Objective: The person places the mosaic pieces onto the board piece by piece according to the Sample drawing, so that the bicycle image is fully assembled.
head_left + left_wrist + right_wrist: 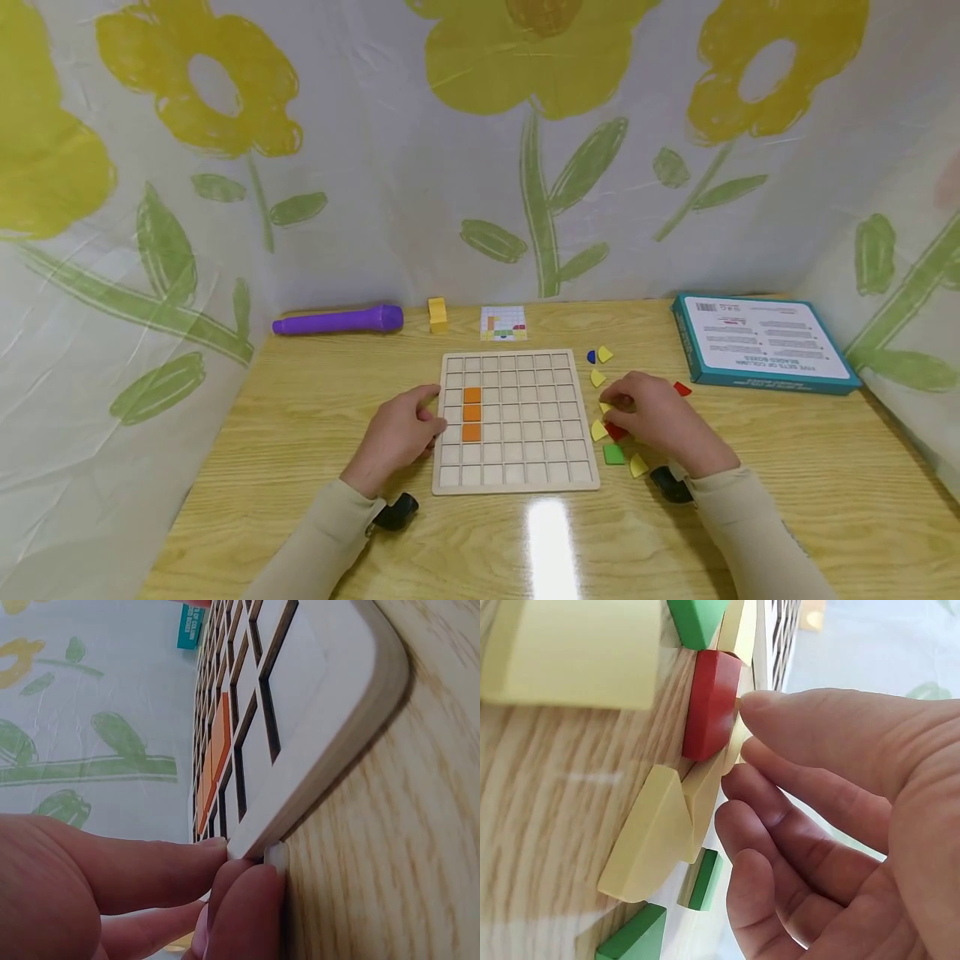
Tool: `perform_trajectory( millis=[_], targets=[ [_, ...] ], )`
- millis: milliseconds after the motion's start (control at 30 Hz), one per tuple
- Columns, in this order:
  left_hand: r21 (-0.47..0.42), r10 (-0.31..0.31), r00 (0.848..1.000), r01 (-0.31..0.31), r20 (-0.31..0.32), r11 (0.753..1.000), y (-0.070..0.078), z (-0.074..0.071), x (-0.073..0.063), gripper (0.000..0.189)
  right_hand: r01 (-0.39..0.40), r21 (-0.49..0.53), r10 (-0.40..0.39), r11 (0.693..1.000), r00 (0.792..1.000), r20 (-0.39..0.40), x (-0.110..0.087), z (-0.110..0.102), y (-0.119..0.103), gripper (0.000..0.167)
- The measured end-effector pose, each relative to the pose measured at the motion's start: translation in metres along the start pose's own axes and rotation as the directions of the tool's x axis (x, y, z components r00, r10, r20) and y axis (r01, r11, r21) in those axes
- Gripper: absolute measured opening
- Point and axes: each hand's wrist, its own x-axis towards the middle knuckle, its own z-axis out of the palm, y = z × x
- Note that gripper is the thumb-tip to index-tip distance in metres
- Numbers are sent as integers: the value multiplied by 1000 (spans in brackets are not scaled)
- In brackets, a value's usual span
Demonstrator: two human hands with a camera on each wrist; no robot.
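Note:
A square wooden grid board (517, 490) lies on the table, with three orange square tiles (472, 413) in one column near its left side. At its left edge, my left hand (396, 437) pinches the rim between thumb and fingers (255, 907). To the right of the board, my right hand (660, 417) has thumb and forefinger at either side of a yellow quarter-circle tile (604, 408), seemingly pinching it. A red tile (712, 705) lies close by the thumb. Around that hand are more yellow tiles (597, 431), a green square tile (613, 454) and another red tile (682, 389).
Behind the board lies a small pattern card (503, 323). A yellow block stack (437, 316) and a purple microphone-shaped object (339, 320) are at the back left. A teal-edged box (765, 342) lies at the back right. A blue tile (591, 357) sits near the board's upper right corner.

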Motion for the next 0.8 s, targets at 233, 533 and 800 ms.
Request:
perform_trajectory(
  millis=[233,533,800],
  targets=[
    [8,21,1000,-21,12,1000,0,-3,3,63,-10,-4,10,1000,1000,3,2,-1,0,19],
    [-3,20,999,-20,32,1000,1,-3,4,63,-26,15,26,1000,1000,12,2,-1,2,20],
    [-27,20,1000,-20,21,999,-2,-1,2,63,-21,24,21,999,1000,5,3,3,2,22]
  ],
)
